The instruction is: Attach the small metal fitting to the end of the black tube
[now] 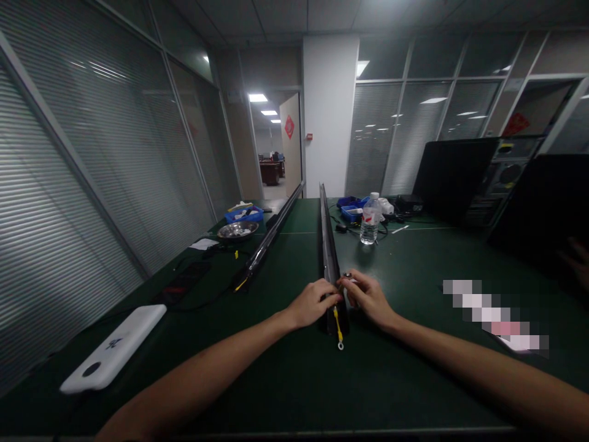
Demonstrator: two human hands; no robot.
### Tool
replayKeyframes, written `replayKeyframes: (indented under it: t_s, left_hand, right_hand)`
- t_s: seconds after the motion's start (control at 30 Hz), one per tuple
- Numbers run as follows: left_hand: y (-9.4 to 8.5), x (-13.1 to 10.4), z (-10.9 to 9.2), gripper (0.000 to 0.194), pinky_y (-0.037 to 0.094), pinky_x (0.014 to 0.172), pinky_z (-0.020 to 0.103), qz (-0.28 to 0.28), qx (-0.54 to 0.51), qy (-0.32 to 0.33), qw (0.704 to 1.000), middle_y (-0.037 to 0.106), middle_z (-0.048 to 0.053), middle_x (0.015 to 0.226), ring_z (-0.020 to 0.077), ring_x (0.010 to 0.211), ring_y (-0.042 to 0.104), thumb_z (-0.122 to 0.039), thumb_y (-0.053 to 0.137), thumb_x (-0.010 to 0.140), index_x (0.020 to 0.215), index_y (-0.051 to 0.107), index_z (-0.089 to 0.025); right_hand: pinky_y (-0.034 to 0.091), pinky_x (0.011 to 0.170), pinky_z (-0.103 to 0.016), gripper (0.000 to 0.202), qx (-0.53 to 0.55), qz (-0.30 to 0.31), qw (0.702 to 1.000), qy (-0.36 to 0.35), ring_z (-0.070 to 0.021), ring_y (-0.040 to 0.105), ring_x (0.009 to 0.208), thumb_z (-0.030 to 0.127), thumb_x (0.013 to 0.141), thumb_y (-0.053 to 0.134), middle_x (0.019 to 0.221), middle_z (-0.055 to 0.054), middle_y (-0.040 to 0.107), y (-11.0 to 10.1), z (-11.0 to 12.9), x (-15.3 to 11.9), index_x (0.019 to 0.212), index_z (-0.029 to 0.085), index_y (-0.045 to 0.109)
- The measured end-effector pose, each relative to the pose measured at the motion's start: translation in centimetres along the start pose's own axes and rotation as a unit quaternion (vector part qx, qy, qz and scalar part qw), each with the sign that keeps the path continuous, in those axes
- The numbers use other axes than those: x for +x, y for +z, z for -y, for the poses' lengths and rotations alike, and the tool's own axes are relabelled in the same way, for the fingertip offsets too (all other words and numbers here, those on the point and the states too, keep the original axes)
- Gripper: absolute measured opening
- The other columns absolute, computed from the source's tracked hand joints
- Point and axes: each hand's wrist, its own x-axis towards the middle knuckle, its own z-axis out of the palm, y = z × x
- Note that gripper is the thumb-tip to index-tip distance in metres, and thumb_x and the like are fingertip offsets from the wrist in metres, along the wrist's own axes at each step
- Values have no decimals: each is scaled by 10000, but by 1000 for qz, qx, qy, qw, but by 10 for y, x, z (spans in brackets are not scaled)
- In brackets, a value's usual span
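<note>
A long black strip (326, 245) with a shiny, plastic-like surface runs away from me along the green table. My left hand (313, 302) is closed over its near end, thumb and fingers together. Close beside it, my right hand (370, 301) is in a pinch at the strip's right edge. A small shiny bit shows at those fingers, too small to name. From under my left fingers a yellow wire (338, 322) comes out toward me, ending in a ring terminal (340, 345). A second long black strip (271, 236) lies to the left, with a yellow end.
Left of me are a white device (115, 350), a metal bowl (238, 230) and a blue tray (246, 214). A water bottle (370, 221) stands behind my right hand, near blue bins (352, 213) and cables. Dark monitors (455, 178) stand at right; another person's hand (577, 258) shows there.
</note>
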Motion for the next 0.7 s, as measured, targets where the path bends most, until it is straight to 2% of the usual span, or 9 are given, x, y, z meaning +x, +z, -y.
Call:
replayKeyframes:
  t_s: [0.17, 0.4, 0.7]
  left_hand:
    - [-1, -1, -2, 186, 476, 901, 274, -5, -4, 4, 1000, 694, 50, 999, 195, 987, 638, -268, 606, 1048, 985, 745, -160]
    - [0, -1, -3, 207, 478, 901, 273, -6, 2, 3, 1000, 682, 54, 978, 195, 990, 631, -212, 559, 1063, 978, 739, -154]
    - [-2, -1, -3, 224, 477, 916, 288, 0, 9, 8, 1000, 703, 49, 997, 199, 991, 630, -282, 566, 1072, 973, 731, -168]
  right_hand:
    - [394, 505, -252, 411, -4, 7, 1000, -15, -129, 495, 524, 592, 1006, 594, 621, 48, 531, -2, -1, 0, 907, 194, 622]
    - [385, 497, -253, 417, -3, -4, 1000, -1, -128, 493, 528, 603, 969, 650, 625, 52, 512, 1, 2, -1, 885, 196, 616]
    - [401, 514, -251, 409, -14, -3, 1000, -13, -131, 515, 563, 582, 993, 622, 675, 34, 535, -1, -3, 0, 889, 187, 642]
